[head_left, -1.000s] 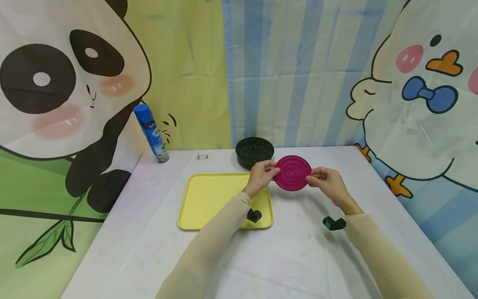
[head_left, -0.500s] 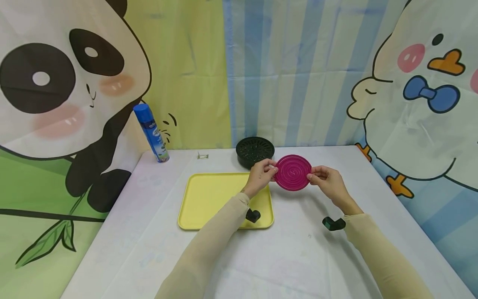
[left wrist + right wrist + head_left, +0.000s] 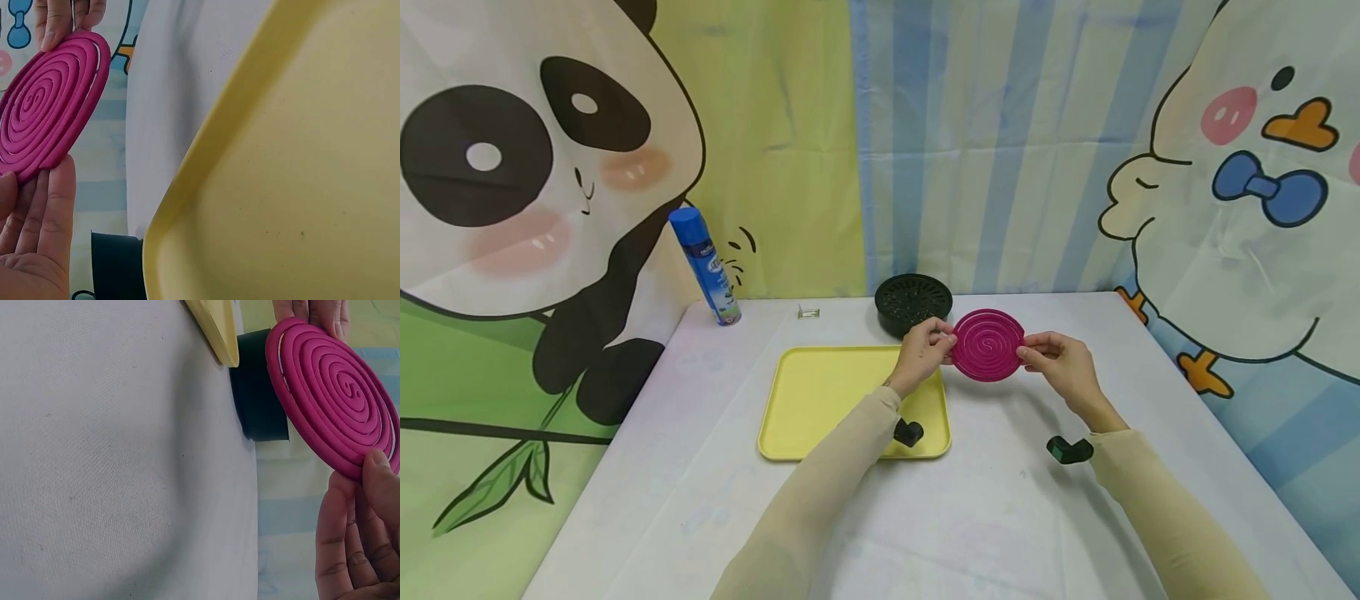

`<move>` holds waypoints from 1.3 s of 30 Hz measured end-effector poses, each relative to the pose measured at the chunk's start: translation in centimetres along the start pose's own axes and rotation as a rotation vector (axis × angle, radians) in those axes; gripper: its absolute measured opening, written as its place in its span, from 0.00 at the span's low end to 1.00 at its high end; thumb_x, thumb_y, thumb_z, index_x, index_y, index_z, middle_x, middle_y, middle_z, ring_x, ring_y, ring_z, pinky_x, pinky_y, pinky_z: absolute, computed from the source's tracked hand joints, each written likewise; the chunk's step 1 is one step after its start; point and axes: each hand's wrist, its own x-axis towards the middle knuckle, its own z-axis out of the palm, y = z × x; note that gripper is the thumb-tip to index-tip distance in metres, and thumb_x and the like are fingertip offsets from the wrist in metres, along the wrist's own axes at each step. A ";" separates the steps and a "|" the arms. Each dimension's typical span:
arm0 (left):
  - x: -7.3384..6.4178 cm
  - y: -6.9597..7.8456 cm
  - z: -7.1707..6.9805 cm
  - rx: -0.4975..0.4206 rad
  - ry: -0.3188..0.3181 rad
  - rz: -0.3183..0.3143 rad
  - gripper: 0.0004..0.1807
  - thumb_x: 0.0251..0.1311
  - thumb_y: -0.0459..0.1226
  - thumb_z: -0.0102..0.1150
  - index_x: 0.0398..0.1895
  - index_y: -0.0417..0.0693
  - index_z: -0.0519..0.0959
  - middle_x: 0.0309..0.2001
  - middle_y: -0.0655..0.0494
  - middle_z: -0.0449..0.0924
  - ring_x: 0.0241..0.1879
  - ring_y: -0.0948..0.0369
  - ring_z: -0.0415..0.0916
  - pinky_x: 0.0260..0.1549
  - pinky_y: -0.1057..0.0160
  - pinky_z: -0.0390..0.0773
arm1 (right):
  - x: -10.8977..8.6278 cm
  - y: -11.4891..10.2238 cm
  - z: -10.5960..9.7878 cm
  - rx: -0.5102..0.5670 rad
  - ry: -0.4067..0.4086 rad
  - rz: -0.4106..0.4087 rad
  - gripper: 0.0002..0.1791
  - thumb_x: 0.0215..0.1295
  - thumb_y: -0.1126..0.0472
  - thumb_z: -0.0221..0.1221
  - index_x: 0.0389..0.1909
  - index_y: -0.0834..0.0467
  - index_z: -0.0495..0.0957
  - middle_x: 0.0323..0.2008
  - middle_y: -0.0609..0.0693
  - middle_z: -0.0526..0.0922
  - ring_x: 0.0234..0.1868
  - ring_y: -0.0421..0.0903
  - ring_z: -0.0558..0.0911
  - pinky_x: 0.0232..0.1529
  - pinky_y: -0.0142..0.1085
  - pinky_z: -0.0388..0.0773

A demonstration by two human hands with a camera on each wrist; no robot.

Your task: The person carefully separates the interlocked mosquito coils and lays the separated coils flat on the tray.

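Over the desk (image 3: pixel 970 517), right of the yellow tray (image 3: pixel 827 400), a round pink coil (image 3: pixel 987 345) with no long side sits halfway between the left hand (image 3: pixel 922 354) and right hand (image 3: pixel 1066 368), fingers (image 3: pixel 333 547) of both pinching its edge, and the left wrist view shows a thin gap (image 3: pixel 95 78) the head view doesn't.

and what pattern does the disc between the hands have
The disc is a magenta-pink spiral; it shows best in the right wrist view.
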 end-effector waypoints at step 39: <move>-0.2 -0.2 -0.2 -0.016 -0.027 -0.048 0.04 0.73 0.34 0.56 0.47 0.45 0.77 0.33 0.50 0.85 0.28 0.62 0.83 0.33 0.64 0.87 | 0.0 0.6 0.4 -0.067 0.021 -0.055 0.15 0.68 0.54 0.65 0.50 0.59 0.81 0.44 0.59 0.87 0.41 0.51 0.88 0.39 0.25 0.83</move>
